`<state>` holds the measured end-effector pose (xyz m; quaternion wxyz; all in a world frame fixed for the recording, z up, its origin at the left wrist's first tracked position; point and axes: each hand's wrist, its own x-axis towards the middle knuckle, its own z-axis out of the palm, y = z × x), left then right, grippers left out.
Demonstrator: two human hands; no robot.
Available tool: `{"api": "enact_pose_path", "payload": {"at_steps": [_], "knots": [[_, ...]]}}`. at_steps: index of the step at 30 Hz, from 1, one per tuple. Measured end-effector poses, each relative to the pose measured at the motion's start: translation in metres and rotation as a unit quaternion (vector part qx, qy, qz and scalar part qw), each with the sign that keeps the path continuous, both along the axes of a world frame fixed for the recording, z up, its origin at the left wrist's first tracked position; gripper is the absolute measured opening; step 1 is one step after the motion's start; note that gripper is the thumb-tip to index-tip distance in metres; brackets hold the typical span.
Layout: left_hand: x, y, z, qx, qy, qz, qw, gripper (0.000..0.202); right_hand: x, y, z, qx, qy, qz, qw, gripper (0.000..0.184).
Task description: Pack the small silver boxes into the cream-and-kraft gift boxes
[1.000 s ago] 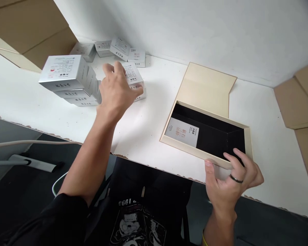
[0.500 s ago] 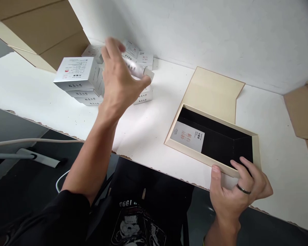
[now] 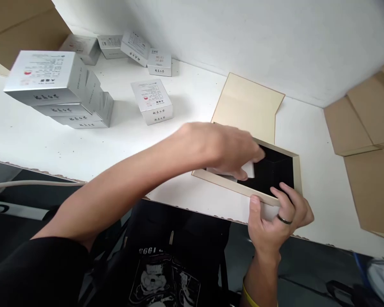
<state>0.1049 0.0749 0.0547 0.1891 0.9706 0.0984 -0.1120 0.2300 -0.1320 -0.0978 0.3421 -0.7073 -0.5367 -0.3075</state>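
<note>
A cream gift box [image 3: 297, 170] with a black inside lies before me, its flap lid [image 3: 248, 104] folded back toward the wall. My left hand [image 3: 222, 147] reaches into its left half, fingers closed round a small white carton [image 3: 250, 169] that they mostly cover. A pale strip of another carton shows below that hand, largely hidden. My right hand [image 3: 280, 217], with a dark ring, grips the near right wall of the gift box, thumb outside and fingers over the rim.
A leaning stack of silver-white cartons [image 3: 48, 81] stands on the left of the white table, with a shorter pile [image 3: 152, 100] beside it. Several more cartons [image 3: 136, 47] sit along the wall. Brown boxes [image 3: 371, 115] stand at the right; another brown box [image 3: 25, 30] is at the far left.
My left hand has swung right from the carton piles into the gift box, carrying a white carton. My right hand keeps its grip on the box. The view has shifted.
</note>
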Motion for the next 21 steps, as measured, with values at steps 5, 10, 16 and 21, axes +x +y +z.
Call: {"api": "enact_pose_path", "payload": {"at_steps": [5, 10, 16, 21], "knots": [[0.007, -0.006, -0.009, -0.02, 0.068, 0.016, 0.997, 0.056, 0.001, 0.0, -0.001, 0.003, -0.001, 0.004, 1.0, 0.032], [0.011, -0.019, -0.008, 0.041, 0.083, -0.022, 0.995, 0.054, 0.002, 0.0, -0.001, 0.007, -0.009, 0.005, 1.0, 0.033], [0.011, -0.018, -0.025, 0.057, 0.026, -0.032, 0.998, 0.051, 0.004, -0.002, 0.0, 0.009, -0.009, 0.011, 1.0, 0.033], [0.006, -0.027, -0.036, 0.049, -0.059, -0.041, 0.996, 0.061, 0.007, -0.007, 0.001, -0.003, -0.005, 0.025, 1.0, 0.034]]}}
